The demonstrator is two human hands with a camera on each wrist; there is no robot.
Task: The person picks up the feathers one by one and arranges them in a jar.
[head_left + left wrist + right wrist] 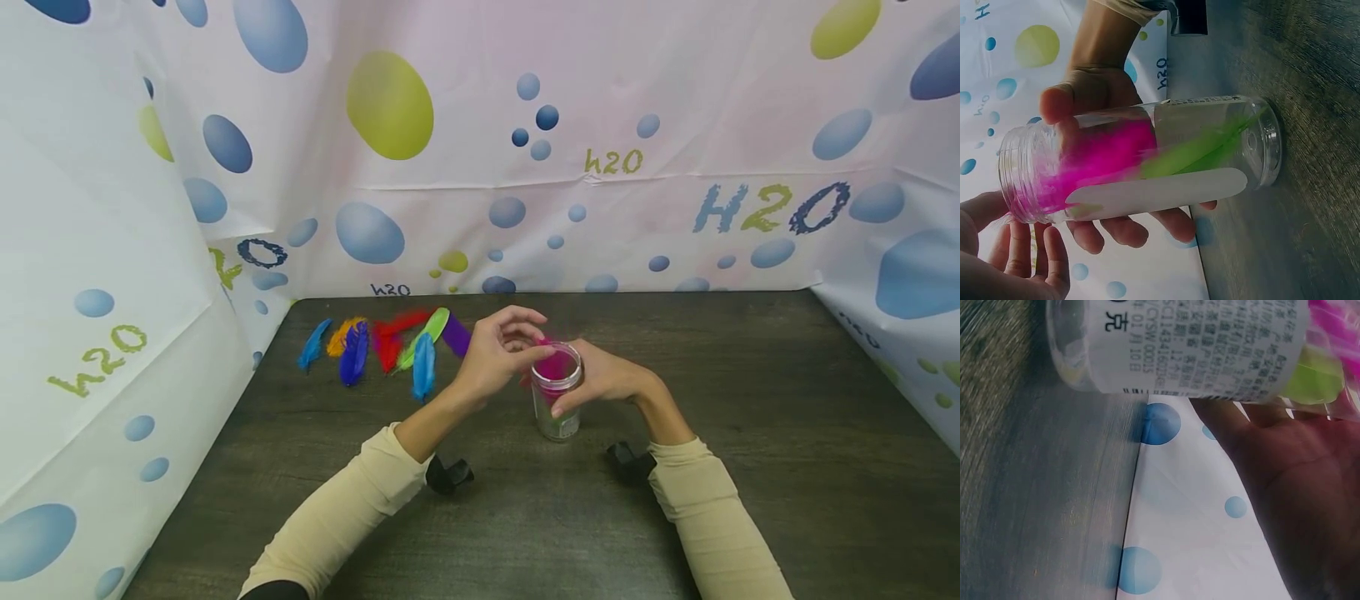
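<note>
A clear jar [557,408] with a threaded open mouth is held upright over the dark table; its base is at or just above the surface. My right hand [611,375] grips the jar round its upper side, thumb in front, fingers behind. Inside the jar [1210,109] are a magenta feather [1110,153] and a green feather [1204,147]. My left hand [495,350] is at the mouth, thumb and forefinger pinching the end of the magenta feather [555,364]. In the right wrist view, a printed white label [1197,350] covers part of the jar.
Back left on the table [375,517] lie several loose feathers: light blue [313,343], orange [345,335], dark blue [354,354], red [390,342], green [431,329], purple [456,335] and another blue one [423,367]. A patterned white sheet [465,125] stands behind and at both sides.
</note>
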